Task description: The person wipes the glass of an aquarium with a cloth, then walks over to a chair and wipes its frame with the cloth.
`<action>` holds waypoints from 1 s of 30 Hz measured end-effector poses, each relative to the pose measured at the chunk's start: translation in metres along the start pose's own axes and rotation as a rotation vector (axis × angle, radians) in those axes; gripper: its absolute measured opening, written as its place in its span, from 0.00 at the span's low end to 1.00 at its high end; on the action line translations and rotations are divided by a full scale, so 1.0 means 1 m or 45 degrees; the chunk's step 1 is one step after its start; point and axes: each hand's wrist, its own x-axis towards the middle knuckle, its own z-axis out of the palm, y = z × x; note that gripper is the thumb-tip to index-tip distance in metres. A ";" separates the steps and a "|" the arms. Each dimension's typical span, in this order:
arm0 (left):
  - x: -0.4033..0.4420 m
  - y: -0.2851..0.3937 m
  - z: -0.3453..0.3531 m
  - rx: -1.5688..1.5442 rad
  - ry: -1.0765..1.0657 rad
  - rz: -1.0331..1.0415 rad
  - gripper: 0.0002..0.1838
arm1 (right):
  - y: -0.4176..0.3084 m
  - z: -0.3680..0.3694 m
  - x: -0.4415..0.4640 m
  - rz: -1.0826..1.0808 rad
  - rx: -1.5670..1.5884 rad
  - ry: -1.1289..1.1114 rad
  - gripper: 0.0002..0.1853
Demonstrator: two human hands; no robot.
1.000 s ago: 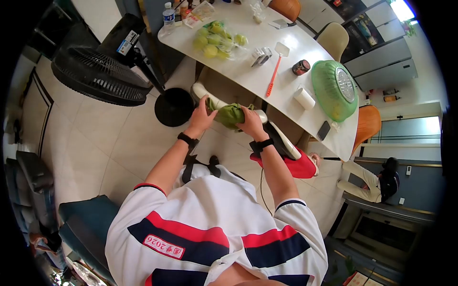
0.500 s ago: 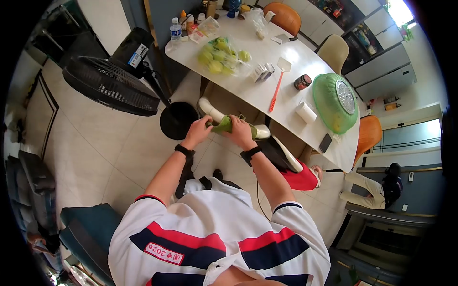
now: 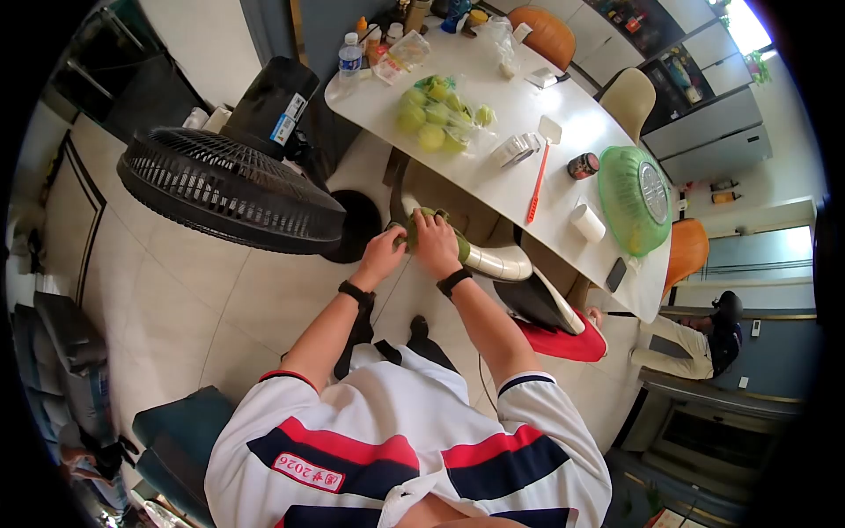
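Under both hands is a green cloth (image 3: 462, 247), bunched around a cream curved rail (image 3: 502, 262) that looks like part of a chair back. My left hand (image 3: 384, 257) has its fingers pinched on the cloth's left end. My right hand (image 3: 434, 246) lies over the middle of the cloth, fingers bent round it and the rail. The two hands are close together, just off the table's near edge. The rail's middle is hidden by cloth and fingers; its cream ends show on both sides.
A black fan (image 3: 233, 189) stands close on the left. The white table (image 3: 493, 189) ahead bears a bag of green fruit (image 3: 431, 119), a red fly swatter (image 3: 539, 185), a green basin (image 3: 629, 207) and a phone (image 3: 616, 275). A person (image 3: 723, 339) is at the far right.
My hands have come closer together, and the right hand's fingers now lie further over the cloth. More of the cream rail shows on the right. The whole view has shifted slightly.
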 end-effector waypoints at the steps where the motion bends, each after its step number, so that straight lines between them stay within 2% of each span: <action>1: 0.000 -0.004 0.001 -0.008 -0.001 0.022 0.12 | -0.003 -0.003 0.002 0.016 0.006 -0.031 0.36; 6: 0.004 -0.010 -0.004 -0.012 -0.030 0.103 0.11 | -0.006 -0.015 0.007 0.044 0.056 -0.098 0.36; 15: 0.010 0.014 0.012 -0.099 -0.047 0.118 0.11 | 0.019 -0.017 -0.031 0.174 0.265 0.119 0.38; 18: 0.012 0.021 0.027 -0.095 -0.058 0.121 0.11 | 0.037 -0.029 -0.055 0.241 0.326 0.088 0.39; 25: 0.004 0.051 0.062 0.046 -0.009 0.203 0.12 | 0.090 -0.034 -0.103 0.190 0.413 0.258 0.37; 28: 0.001 0.064 0.077 0.099 0.008 0.373 0.13 | 0.112 -0.036 -0.124 0.201 0.470 0.319 0.36; 30: -0.002 0.073 0.085 0.138 -0.055 0.338 0.13 | 0.126 -0.035 -0.134 0.221 0.485 0.378 0.36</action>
